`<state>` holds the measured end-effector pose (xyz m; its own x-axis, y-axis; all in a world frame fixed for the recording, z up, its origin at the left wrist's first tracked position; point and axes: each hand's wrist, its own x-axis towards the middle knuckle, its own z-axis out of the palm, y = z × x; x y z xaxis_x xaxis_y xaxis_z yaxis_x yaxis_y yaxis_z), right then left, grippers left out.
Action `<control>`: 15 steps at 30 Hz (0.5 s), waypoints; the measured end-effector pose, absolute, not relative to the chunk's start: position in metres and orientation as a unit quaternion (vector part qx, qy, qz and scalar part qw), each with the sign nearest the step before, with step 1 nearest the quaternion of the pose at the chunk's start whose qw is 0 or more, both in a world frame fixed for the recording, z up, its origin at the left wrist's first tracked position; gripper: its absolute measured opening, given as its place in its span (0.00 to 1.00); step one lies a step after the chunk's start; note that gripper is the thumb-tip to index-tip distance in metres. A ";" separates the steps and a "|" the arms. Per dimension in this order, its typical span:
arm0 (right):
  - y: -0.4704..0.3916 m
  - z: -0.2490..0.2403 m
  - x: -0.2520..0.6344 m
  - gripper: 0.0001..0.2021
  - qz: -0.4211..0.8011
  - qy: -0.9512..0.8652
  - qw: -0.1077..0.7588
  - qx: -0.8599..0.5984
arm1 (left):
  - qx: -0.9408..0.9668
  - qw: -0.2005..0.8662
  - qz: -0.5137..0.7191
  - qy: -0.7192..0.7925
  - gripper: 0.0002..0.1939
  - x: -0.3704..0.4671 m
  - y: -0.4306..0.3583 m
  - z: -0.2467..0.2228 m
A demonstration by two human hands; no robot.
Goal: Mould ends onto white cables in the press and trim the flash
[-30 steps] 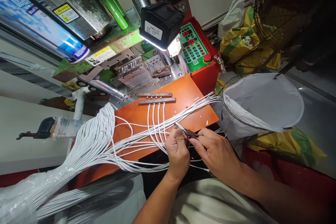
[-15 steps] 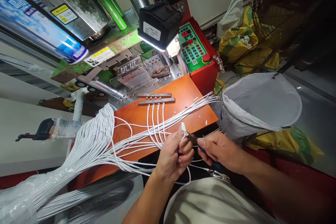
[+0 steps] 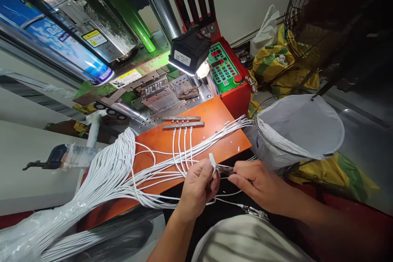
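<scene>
My left hand (image 3: 201, 182) is closed around a small white plastic piece (image 3: 212, 160) that sticks up past the thumb, with white cable by the fingers. From the right, my right hand (image 3: 253, 180) grips a pair of pliers (image 3: 226, 170), whose jaws reach the lower part of the white piece. Beyond the hands, two metal bars lie on the orange board (image 3: 215, 110). Four white cables (image 3: 185, 147) end at the nearer metal bar (image 3: 184, 125). The pliers' handles are mostly hidden in my fingers.
A big bundle of white cables (image 3: 104, 172) spreads from the left across the board. Behind stands a press with a lamp (image 3: 188, 51) and a red control box (image 3: 235, 98). At right are a white-lined bin (image 3: 301, 127) and yellow bags (image 3: 270, 63).
The view has shifted, so the machine sits lower and further right. The white piece has tilted, and my right hand has turned, with its fingers now over the pliers' handles.
</scene>
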<state>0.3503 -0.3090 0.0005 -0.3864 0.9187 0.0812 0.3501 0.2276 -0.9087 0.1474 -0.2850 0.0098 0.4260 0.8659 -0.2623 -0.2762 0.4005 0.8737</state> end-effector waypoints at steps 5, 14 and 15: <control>-0.315 0.000 0.336 0.27 0.149 -0.775 0.299 -0.537 | 0.416 0.619 0.469 0.473 0.25 0.158 -0.291 0.004; -0.314 -0.004 0.328 0.28 0.103 -0.757 0.296 -0.573 | 0.431 0.566 0.521 0.472 0.26 0.174 -0.287 -0.002; -0.312 -0.003 0.331 0.28 0.141 -0.752 0.300 -0.569 | 0.429 0.581 0.512 0.465 0.26 0.172 -0.284 -0.002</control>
<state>0.3312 -0.3123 -0.0025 -0.1721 0.9410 0.2915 0.7712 0.3128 -0.5544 0.1718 -0.2844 -0.0016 0.0432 0.9938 -0.1021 -0.1953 0.1087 0.9747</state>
